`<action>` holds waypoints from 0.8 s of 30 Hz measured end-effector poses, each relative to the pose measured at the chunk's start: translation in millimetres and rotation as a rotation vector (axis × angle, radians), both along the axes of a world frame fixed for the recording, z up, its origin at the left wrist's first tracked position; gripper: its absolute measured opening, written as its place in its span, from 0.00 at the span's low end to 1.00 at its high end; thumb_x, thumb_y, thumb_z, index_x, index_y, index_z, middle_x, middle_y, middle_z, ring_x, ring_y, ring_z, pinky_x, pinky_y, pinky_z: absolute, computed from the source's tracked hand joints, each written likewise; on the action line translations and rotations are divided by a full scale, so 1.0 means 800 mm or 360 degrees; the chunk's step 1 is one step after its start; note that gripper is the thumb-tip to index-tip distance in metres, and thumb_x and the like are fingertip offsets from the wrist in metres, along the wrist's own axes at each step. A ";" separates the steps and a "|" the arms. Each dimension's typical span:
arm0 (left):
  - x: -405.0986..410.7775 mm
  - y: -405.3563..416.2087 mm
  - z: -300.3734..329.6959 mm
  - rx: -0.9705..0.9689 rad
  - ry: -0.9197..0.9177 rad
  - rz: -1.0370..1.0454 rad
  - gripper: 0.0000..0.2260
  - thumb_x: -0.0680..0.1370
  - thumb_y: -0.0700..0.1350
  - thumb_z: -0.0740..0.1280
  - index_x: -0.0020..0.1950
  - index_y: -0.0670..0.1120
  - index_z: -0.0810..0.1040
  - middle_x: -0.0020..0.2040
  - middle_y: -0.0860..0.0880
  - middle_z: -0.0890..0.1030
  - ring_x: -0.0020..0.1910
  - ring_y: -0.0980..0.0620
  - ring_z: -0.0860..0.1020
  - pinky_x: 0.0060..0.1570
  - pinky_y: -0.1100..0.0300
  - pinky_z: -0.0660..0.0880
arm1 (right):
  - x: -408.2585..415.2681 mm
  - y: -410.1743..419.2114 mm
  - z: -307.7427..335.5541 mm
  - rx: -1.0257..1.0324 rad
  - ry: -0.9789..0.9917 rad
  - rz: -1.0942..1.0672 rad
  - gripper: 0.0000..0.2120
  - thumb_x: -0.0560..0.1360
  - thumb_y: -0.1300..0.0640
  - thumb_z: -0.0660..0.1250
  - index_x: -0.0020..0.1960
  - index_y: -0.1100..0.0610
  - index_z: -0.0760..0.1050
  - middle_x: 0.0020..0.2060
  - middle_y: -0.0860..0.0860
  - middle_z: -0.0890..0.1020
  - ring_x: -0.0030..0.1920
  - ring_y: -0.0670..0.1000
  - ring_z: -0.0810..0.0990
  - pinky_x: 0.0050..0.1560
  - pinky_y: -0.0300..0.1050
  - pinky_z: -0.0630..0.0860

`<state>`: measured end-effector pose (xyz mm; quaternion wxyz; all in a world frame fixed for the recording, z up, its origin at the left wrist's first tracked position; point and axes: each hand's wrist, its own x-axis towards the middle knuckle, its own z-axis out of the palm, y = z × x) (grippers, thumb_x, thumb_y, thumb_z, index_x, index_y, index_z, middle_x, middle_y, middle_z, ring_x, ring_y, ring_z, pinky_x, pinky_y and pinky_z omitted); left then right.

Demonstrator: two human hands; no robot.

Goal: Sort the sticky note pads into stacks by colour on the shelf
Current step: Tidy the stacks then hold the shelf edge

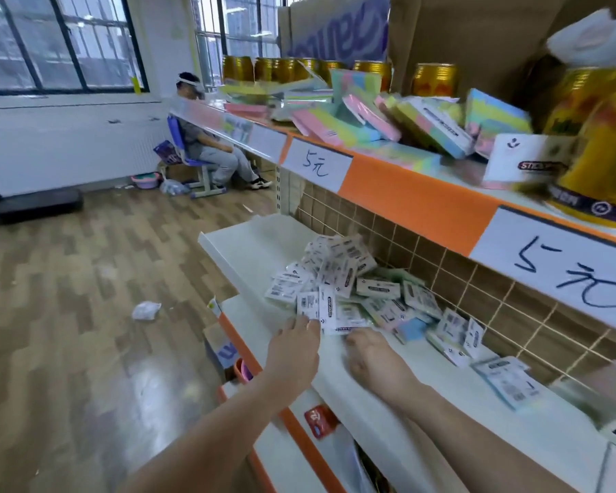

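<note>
A jumbled heap of small wrapped sticky note pads point(338, 279) with white labels lies on the middle white shelf point(249, 243); green, pink and a blue pad point(411, 329) show among them. My left hand point(294, 346) reaches the heap's near edge, fingertips touching a white-labelled pad. My right hand point(370, 354) rests on the shelf just right of it, fingers curled under at the foot of the heap; what they hold is hidden. A few more pads point(505, 380) lie apart to the right.
The upper shelf carries larger pastel pad packs point(363, 115), gold cans point(434, 80) and "5元" price tags point(315, 163). A wire grid backs the middle shelf. A seated person point(207, 144) is at the far end of the aisle; crumpled paper point(146, 310) lies on the wood floor.
</note>
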<state>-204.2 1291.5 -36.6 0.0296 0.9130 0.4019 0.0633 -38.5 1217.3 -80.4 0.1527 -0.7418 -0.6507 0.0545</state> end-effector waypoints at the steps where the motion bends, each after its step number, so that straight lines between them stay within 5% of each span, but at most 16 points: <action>1: 0.004 0.008 -0.003 -0.0008 -0.0014 -0.0015 0.22 0.78 0.40 0.61 0.71 0.44 0.61 0.70 0.45 0.64 0.70 0.45 0.61 0.64 0.52 0.65 | 0.001 0.008 -0.005 0.0019 -0.0007 -0.0004 0.22 0.78 0.53 0.60 0.69 0.58 0.66 0.69 0.54 0.67 0.70 0.53 0.63 0.69 0.39 0.57; 6: 0.025 0.053 -0.014 -0.0015 -0.0045 -0.0072 0.34 0.74 0.30 0.61 0.75 0.47 0.52 0.76 0.44 0.52 0.76 0.43 0.48 0.71 0.51 0.58 | 0.006 0.039 -0.012 0.0053 0.0081 -0.0058 0.28 0.77 0.48 0.63 0.71 0.61 0.63 0.71 0.56 0.65 0.73 0.54 0.61 0.70 0.40 0.56; 9: 0.036 0.071 -0.020 0.0050 -0.0034 -0.0144 0.34 0.73 0.31 0.62 0.75 0.48 0.52 0.76 0.45 0.51 0.76 0.44 0.47 0.71 0.52 0.57 | 0.008 0.050 -0.017 0.0028 0.0081 -0.0084 0.27 0.77 0.47 0.64 0.70 0.62 0.64 0.71 0.57 0.65 0.72 0.55 0.62 0.70 0.40 0.55; 15: 0.041 0.114 -0.037 0.0103 0.0063 -0.0437 0.26 0.75 0.35 0.61 0.71 0.48 0.61 0.72 0.46 0.60 0.71 0.46 0.59 0.69 0.53 0.60 | 0.002 0.068 -0.022 0.0033 0.0053 -0.0238 0.27 0.78 0.49 0.62 0.72 0.60 0.61 0.73 0.54 0.63 0.73 0.53 0.61 0.71 0.38 0.54; 21: 0.049 0.144 -0.041 0.0211 0.0491 -0.0703 0.28 0.75 0.42 0.62 0.73 0.41 0.58 0.71 0.35 0.61 0.67 0.38 0.63 0.66 0.44 0.63 | -0.002 0.078 -0.032 0.0062 -0.0138 -0.0442 0.23 0.71 0.52 0.70 0.64 0.56 0.73 0.63 0.51 0.77 0.62 0.54 0.76 0.60 0.48 0.74; 24: 0.047 0.153 -0.044 0.0291 0.0433 -0.0771 0.30 0.61 0.48 0.70 0.62 0.40 0.76 0.56 0.35 0.78 0.49 0.39 0.77 0.47 0.47 0.77 | -0.015 0.077 -0.032 0.0098 -0.0266 -0.0531 0.24 0.61 0.51 0.78 0.56 0.51 0.77 0.53 0.46 0.82 0.51 0.49 0.82 0.46 0.43 0.78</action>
